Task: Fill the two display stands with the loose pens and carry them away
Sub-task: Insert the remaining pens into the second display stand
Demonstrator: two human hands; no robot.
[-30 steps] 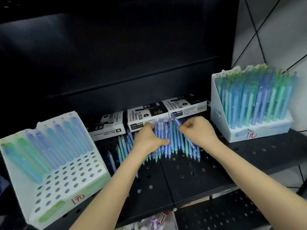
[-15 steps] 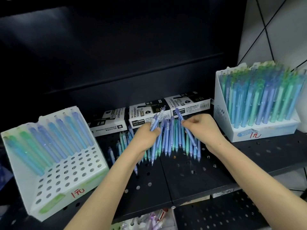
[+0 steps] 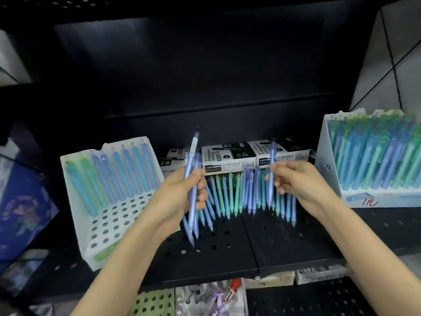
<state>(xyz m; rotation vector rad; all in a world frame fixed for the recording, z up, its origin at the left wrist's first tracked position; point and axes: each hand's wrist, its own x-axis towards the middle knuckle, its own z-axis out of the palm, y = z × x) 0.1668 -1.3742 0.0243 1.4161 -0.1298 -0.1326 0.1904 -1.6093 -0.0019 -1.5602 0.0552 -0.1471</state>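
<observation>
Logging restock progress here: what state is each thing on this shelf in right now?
Left hand: grips a bunch of blue pens above the shelf.
Right hand: pinches a single blue pen, upright.
Left stand: back row filled, front holes empty.
Right stand: full of pens.
Loose pens: lying in a row on the shelf.
Marker boxes: closed, at the back.

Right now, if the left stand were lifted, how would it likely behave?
The left stand looks like thin white plastic, so it is probably light and a bit flexible. Its pens fill only the back rows, so it may feel back-heavy. They sit loose in holes and could slide out if tilted.
</observation>
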